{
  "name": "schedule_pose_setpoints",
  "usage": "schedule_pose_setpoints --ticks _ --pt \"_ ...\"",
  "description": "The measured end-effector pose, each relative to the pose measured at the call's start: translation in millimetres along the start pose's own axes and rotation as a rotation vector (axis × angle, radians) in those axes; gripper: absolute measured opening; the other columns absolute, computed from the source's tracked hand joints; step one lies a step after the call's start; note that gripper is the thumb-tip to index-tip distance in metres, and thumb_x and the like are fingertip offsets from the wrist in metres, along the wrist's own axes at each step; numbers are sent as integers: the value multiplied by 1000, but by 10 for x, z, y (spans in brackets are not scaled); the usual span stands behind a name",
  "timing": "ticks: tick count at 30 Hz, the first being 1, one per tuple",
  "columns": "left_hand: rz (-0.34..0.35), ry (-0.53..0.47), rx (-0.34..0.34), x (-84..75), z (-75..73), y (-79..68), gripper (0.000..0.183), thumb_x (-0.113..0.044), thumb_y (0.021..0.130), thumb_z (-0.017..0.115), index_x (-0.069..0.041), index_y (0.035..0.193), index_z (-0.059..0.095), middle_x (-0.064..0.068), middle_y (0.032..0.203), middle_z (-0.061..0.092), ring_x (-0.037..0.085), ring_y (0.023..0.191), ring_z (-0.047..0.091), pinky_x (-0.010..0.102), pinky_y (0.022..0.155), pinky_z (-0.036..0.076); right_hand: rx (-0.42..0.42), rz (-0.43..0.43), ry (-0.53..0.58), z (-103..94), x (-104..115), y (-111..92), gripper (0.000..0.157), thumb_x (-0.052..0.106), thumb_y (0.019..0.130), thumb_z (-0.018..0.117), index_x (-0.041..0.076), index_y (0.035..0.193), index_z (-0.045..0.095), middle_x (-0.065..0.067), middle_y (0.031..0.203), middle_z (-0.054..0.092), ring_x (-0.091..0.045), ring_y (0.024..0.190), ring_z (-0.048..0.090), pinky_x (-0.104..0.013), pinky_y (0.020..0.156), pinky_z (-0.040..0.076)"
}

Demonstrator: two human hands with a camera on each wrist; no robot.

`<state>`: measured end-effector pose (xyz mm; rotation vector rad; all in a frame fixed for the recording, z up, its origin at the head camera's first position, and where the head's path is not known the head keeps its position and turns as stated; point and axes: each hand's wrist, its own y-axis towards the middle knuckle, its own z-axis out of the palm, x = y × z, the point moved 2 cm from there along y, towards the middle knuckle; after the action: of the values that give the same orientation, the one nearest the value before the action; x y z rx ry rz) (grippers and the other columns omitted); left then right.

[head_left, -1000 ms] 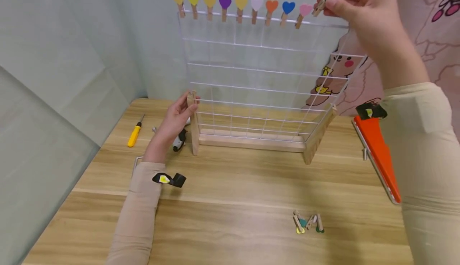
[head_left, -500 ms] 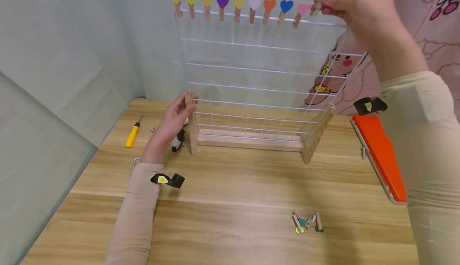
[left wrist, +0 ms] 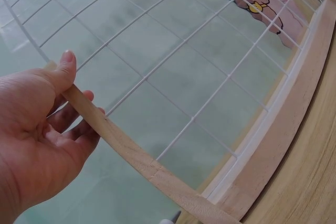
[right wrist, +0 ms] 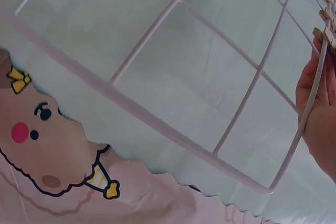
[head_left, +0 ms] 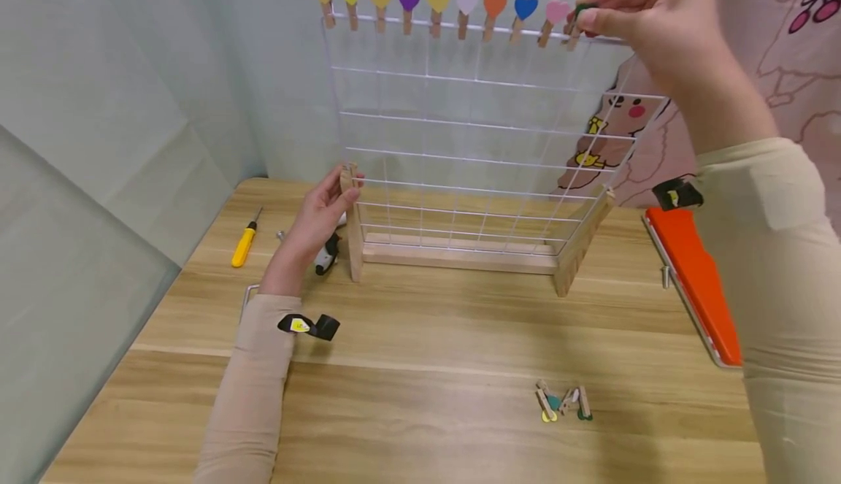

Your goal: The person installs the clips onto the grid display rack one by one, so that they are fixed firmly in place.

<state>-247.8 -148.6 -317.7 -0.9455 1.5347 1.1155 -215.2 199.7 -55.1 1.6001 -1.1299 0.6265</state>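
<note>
A white wire grid [head_left: 476,79] stands upright in a wooden base [head_left: 460,258]. Along its top wire sits a row of clothespins with coloured hearts, among them a purple heart clothespin [head_left: 408,6] and a pink heart clothespin [head_left: 554,19]. My right hand [head_left: 657,17] pinches a green heart clothespin [head_left: 574,31] at the top wire, just right of the pink one. In the right wrist view the right hand [right wrist: 317,111] is partly cut off behind the wires. My left hand [head_left: 318,214] grips the left wooden post [head_left: 353,228], thumb in front and fingers behind, as the left wrist view confirms.
Several loose heart clothespins [head_left: 563,402] lie on the table [head_left: 420,352]. A yellow screwdriver [head_left: 245,242] and a grey-black tool [head_left: 325,256] are at the left. An orange case [head_left: 693,279] and a bolt [head_left: 666,277] lie at the right. A patterned pink curtain hangs behind.
My right hand has moved down and left, bringing the green heart clothespin from above the top wire onto it, beside the pink one. The left hand stays on the post.
</note>
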Motion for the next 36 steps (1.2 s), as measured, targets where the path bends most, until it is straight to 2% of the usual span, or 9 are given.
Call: schedule_pose_setpoints --ticks 5,10,18,23,25,28,30,32,36 --pt "4 -4 -4 45 -13 30 57 -34 86 49 -25 137 25 -1 134 38 12 123 34 36 102 27 16 10 -99 -7 -30 -2 33 22 67 70 0 92 66 -3 83 64 -14 79 58 -14 77 45" --pt "-6 -6 6 52 -15 26 55 -34 86 49 -31 136 25 -2 135 37 12 124 32 35 102 26 44 0 -132 -2 -42 -14 33 22 71 68 1 96 65 -2 85 64 -14 82 57 -14 81 44" --pt "-6 5 9 47 -5 32 55 -34 86 49 -31 135 25 -2 135 37 11 124 32 34 102 26 85 -39 -154 -18 -36 -62 29 18 76 64 4 101 62 -2 91 63 -14 85 56 -12 81 43" --pt "2 0 4 47 -14 36 55 -35 86 49 -31 135 25 -2 134 38 12 124 32 34 103 26 25 -94 -100 -42 -34 -139 35 17 77 63 8 111 59 -5 106 59 -14 98 53 -13 88 39" --pt "8 -1 1 44 -19 35 55 -35 86 49 -31 135 26 -2 134 38 12 124 32 34 102 26 -39 -187 -109 -61 -57 -205 34 16 78 62 8 110 59 -7 107 58 -15 100 53 -16 89 39" --pt "11 1 3 42 -21 31 55 -34 86 49 -30 135 26 -2 134 38 12 124 33 35 102 27 -135 -440 -158 -86 -139 -348 24 7 76 64 -2 99 63 -11 98 62 -19 90 57 -21 85 44" --pt "9 2 4 43 -20 29 54 -34 86 49 -31 135 26 -2 134 39 12 124 33 35 102 27 -141 -619 -174 -89 -228 -473 17 -1 73 66 -7 88 64 -15 89 64 -20 82 60 -22 80 46" --pt "8 -1 5 45 -17 27 54 -34 86 49 -31 135 26 -2 133 39 12 124 33 34 102 27 -110 -748 -212 -68 -339 -621 11 -5 69 68 -10 78 65 -17 79 65 -17 73 60 -20 75 48" --pt "16 2 -1 49 -10 27 55 -34 86 49 -29 136 26 -1 133 39 11 123 34 35 102 27 72 -831 -383 35 -674 -960 22 19 75 68 -3 78 67 -12 72 65 -8 67 59 -11 66 44"
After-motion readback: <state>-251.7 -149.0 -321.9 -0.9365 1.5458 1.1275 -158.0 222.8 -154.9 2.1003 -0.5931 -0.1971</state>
